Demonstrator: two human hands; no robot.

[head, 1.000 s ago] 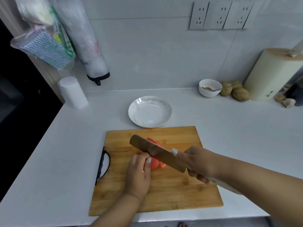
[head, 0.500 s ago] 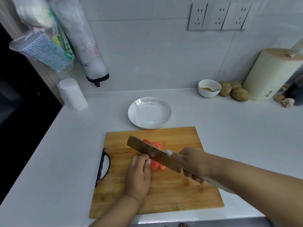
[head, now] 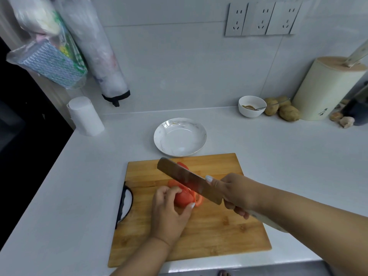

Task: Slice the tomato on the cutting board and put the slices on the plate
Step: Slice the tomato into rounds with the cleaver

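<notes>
A red tomato (head: 184, 198) lies on the wooden cutting board (head: 219, 232), partly cut, with slices leaning at its right side and more red pieces behind the blade. My left hand (head: 169, 212) grips the uncut part from the near side. My right hand (head: 237, 193) holds a broad knife (head: 187, 180) by its handle, forefinger on the blade, which hangs tilted just above the tomato. The white plate (head: 180, 137) stands beyond the board with nothing in it.
A white paper roll (head: 85, 116) stands at the back left. At the back right are a small white bowl (head: 251, 106) with a spoon, potatoes (head: 288, 113) and a cream knife block (head: 326, 88). Bags hang on the left wall. The counter's edge runs along the left.
The knife has lifted off the tomato and now hangs above it. My left hand has slid back along the tomato, so more of its red top shows.
</notes>
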